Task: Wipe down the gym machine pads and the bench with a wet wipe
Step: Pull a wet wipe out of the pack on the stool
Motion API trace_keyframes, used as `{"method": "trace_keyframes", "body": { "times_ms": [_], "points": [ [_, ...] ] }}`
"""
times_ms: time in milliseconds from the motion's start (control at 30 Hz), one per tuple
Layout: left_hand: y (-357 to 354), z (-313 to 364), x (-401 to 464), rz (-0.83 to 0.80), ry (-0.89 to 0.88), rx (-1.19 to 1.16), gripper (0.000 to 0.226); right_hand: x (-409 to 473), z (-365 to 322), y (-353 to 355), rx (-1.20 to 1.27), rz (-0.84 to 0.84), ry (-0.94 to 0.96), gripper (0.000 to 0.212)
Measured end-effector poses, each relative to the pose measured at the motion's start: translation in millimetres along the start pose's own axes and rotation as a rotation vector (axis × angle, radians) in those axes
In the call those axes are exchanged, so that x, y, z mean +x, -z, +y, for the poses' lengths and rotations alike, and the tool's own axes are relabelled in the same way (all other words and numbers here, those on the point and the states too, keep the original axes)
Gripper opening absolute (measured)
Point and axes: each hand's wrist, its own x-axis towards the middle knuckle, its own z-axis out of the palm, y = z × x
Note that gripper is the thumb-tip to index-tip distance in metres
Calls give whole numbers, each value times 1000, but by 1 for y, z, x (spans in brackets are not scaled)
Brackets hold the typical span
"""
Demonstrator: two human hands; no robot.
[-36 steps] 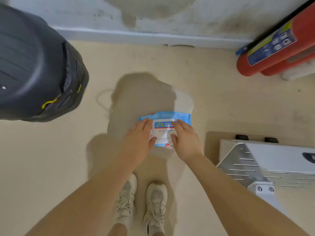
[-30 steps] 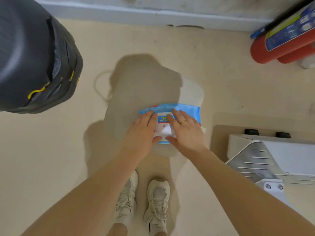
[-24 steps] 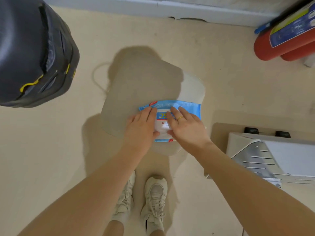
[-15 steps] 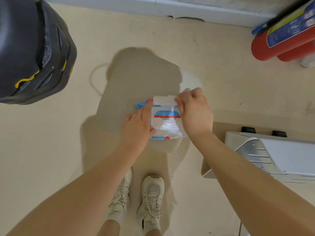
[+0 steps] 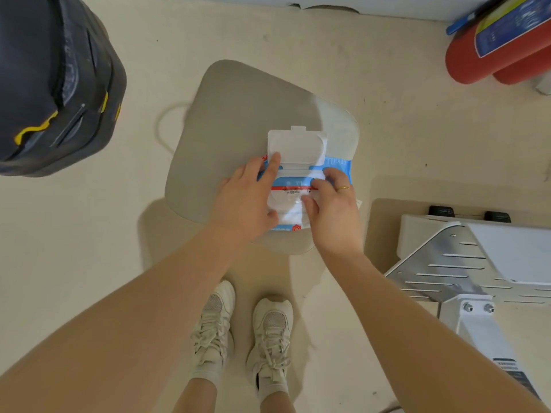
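Observation:
A blue and white wet wipe pack (image 5: pixel 337 166) lies on a grey-beige padded seat (image 5: pixel 238 114) in the middle of the view. Its white plastic lid (image 5: pixel 295 144) is flipped open and points away from me. My left hand (image 5: pixel 247 201) presses on the pack's left side, with the index finger at the lid's hinge. My right hand (image 5: pixel 334 213), with a ring on one finger, rests on the pack's right side, and its fingertips pinch at the sticker over the opening. No wipe is out.
A large dark grey padded machine part with yellow trim (image 5: pixel 50 81) fills the upper left. Red fire extinguishers (image 5: pixel 501 46) lie at the upper right. A white metal machine frame (image 5: pixel 474 263) stands at the right. My white sneakers (image 5: pixel 241 332) are on the beige floor below the seat.
My right hand flipped the pack's white lid open, away from me, then came back down onto the opening. My left hand stayed on the pack. The camera tilted down and came closer.

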Motion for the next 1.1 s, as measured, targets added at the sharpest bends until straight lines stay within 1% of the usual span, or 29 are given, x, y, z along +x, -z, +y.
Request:
{"method": "trace_keyframes", "body": {
  "times_ms": [167, 233, 300, 367, 433, 500, 533, 600, 667, 700, 733, 800, 833, 900, 967, 1000, 1100],
  "points": [
    [0, -1, 3, -47, 32, -82, 91, 8, -23, -9, 184, 96, -208, 18],
    [2, 1, 3, -49, 66, -170, 89, 8, -30, -10, 275, 123, -238, 15],
    [3, 4, 4, -38, 103, -223, 80, 6, -36, -10, 396, 99, -158, 13],
    [3, 5, 7, -2, 112, -211, 65, 0, -40, -10, 485, 39, -5, 19],
    [2, 2, 10, 32, 113, -212, 57, -2, -38, -9, 428, 10, 115, 28],
    [1, -4, 11, 41, 97, -247, 54, 1, -33, -2, 353, 12, 147, 30],
    [0, -6, 11, 43, 76, -255, 54, 3, -28, 1, 287, 22, 165, 29],
    [-1, -12, 11, 59, 20, -247, 55, 6, -19, 1, 56, -5, 220, 20],
    [-2, -15, 11, 72, -13, -223, 55, 10, -16, -2, -181, -44, 278, 5],
    [-2, -15, 11, 69, -16, -209, 56, 11, -17, -2, -268, -70, 294, 11],
    [-3, -15, 10, 66, -17, -198, 57, 12, -19, -1, -371, -79, 319, 22],
    [-3, -14, 9, 65, -29, -190, 58, 15, -24, 2, -497, -26, 329, 36],
    [-3, -14, 8, 64, -33, -189, 59, 15, -27, 5, -541, -31, 340, 38],
    [-2, -13, 7, 60, -32, -182, 59, 17, -31, 6, -612, -87, 347, 35],
    [-1, -11, 5, 55, -15, -172, 59, 17, -31, 4, -658, -103, 336, 34],
    [-1, -10, 5, 46, -4, -167, 59, 19, -30, 2, -655, -64, 358, 35],
    [-1, -9, 5, 10, 14, -135, 61, 22, -22, -6, -599, -42, 397, 39]
  ]
}}
